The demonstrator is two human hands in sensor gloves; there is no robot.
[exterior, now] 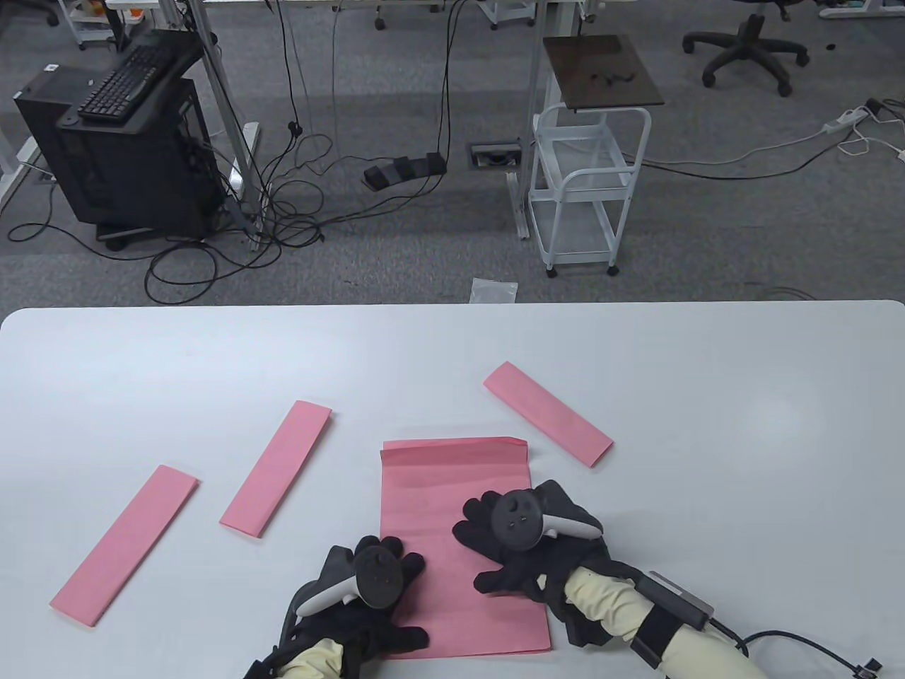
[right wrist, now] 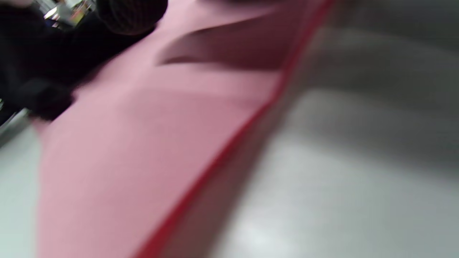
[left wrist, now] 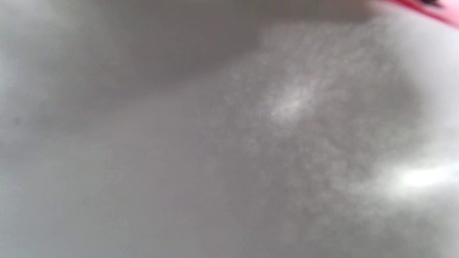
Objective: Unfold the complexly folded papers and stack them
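Going by the table view, the job looks about a quarter done at best: of four pink papers on the white counter (exterior: 141,368), three are narrow folded strips and only one is opened out, and no stack exists yet. From the left, the first folded strip (exterior: 126,544) lies at about 8 o'clock on the counter, slanting up to the right; the second folded strip (exterior: 277,468) sits just beside it toward the centre at the same slant. The left hand (exterior: 368,601) rests on the near left edge of the opened sheet (exterior: 452,488), fingers spread flat, gripping nothing. That sheet lies at 6 o'clock, its far edge still turned over in a narrow flap (exterior: 456,453), so I judge it not fully flattened. The right hand (exterior: 527,541) presses flat on the sheet's right part, fingers straight, holding nothing. The third folded strip (exterior: 548,414) lies at about 1 o'clock of the sheet, apart from it. No containers stand on the counter; beyond it, a white wire cart (exterior: 590,184) on the floor looks empty.
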